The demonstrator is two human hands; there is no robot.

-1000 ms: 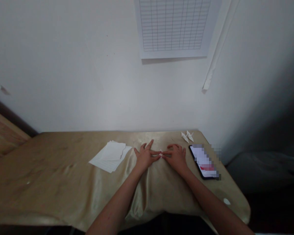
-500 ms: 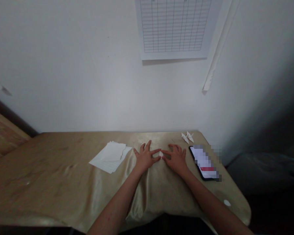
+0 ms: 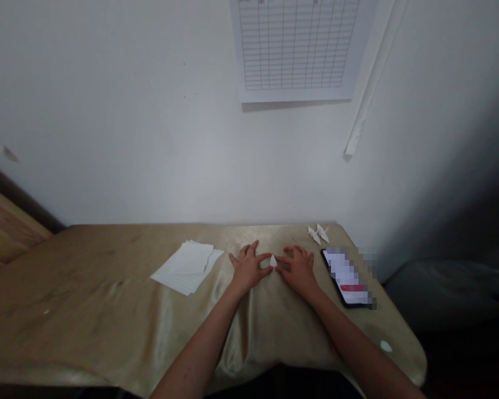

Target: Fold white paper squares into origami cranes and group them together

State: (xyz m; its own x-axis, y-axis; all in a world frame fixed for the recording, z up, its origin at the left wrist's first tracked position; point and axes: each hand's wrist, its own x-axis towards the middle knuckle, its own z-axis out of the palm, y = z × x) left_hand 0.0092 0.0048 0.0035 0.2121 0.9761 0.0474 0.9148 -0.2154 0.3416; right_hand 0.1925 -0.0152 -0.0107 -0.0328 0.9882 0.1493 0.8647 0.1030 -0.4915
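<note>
A small piece of folded white paper (image 3: 273,261) stands out between my two hands near the middle of the table. The thumb and index finger of my left hand (image 3: 248,266) are at its left edge, while its other fingers spread over the cloth. From the other side, my right hand (image 3: 298,270) has thumb and index finger at the paper's right edge, its remaining fingers slightly curled. Left of my hands lies a fanned stack of white paper sheets (image 3: 185,267). Two folded paper cranes (image 3: 318,234) sit at the far right corner.
A phone (image 3: 344,277) with a lit, partly blurred screen lies right of my right hand. A gold satin cloth (image 3: 87,299) with creases covers the table. A white scrap (image 3: 386,346) is near the right edge. A printed grid sheet (image 3: 295,55) hangs on the wall behind.
My index fingers have shifted slightly away from the paper's upper part, so more of its pointed top shows. Both hands stay at nearly the same spot.
</note>
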